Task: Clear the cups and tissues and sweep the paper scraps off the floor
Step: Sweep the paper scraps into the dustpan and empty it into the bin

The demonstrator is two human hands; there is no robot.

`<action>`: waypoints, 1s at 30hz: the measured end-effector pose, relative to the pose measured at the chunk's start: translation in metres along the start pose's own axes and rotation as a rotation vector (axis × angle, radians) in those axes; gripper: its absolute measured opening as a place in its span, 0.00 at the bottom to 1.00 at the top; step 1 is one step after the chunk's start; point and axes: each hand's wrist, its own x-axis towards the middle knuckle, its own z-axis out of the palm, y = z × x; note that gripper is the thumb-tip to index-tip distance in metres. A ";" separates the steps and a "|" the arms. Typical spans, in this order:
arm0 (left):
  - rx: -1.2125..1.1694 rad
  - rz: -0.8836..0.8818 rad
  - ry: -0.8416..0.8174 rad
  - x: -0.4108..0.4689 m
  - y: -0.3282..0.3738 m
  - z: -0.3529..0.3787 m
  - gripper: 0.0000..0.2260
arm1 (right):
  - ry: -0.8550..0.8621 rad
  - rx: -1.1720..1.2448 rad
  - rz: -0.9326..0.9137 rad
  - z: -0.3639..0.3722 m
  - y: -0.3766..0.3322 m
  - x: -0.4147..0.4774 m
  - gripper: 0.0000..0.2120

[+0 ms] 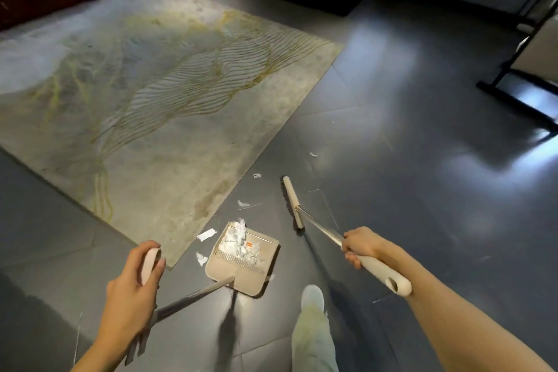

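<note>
Item one: left hand (133,284), fingers curled round the beige-tipped handle of a long-handled dustpan (240,276), whose pan rests on the dark floor (392,130) just beside the corner of a patterned rug (166,84) and holds a heap of white paper scraps (237,240). Item two: right hand (359,244), clasped tight on the broom (377,269), its broom head (292,201) low over the floor to the right of the pan. Item three: loose scraps (206,234) on the floor by the pan's left edge and beyond its mouth; one shoe (312,296) just behind the pan.
</note>
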 end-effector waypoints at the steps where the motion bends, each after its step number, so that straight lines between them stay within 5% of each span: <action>1: -0.005 0.003 0.010 0.012 0.006 0.010 0.15 | 0.013 0.000 0.001 -0.009 -0.007 0.010 0.05; 19: -0.026 -0.044 0.190 0.234 0.128 0.168 0.12 | 0.129 -0.436 -0.062 -0.188 -0.203 0.283 0.09; 25: -0.012 -0.077 0.224 0.248 0.131 0.178 0.10 | -0.051 -0.626 -0.089 -0.162 -0.204 0.269 0.13; 30: -0.004 -0.103 0.227 0.234 0.129 0.167 0.09 | -0.210 -0.388 -0.032 -0.136 -0.178 0.219 0.13</action>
